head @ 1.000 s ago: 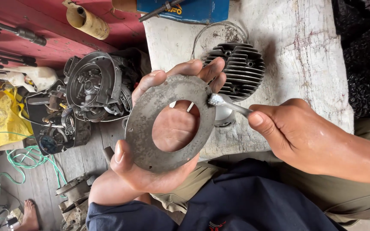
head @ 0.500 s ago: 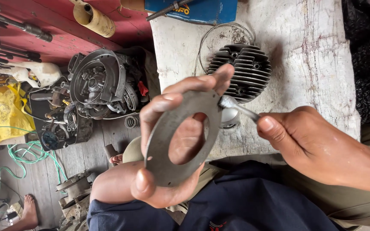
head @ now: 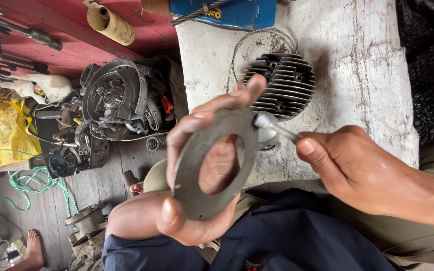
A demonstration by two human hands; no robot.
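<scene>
My left hand (head: 197,165) holds up a flat grey ring-shaped gasket (head: 202,193), thumb at its lower edge and fingers behind and over its top. My right hand (head: 350,165) pinches a thin metal tool (head: 276,129) whose tip touches the gasket's upper right edge. Behind the gasket, on a white slab (head: 357,65), lies a dark finned cylinder head (head: 281,85), and a small shiny round part (head: 267,138) sits partly hidden by the tool and gasket.
A dismantled engine case (head: 119,100) and parts lie on the wooden floor at left, with a coil spring (head: 156,143), a yellow bag (head: 1,133) and green hose (head: 31,180). Tools rest on a red board (head: 66,35). A bare foot (head: 31,251) shows bottom left.
The gasket has tilted and shifted right, turning more edge-on. My right hand moved right with it, the tool's tip staying at the gasket's upper right edge.
</scene>
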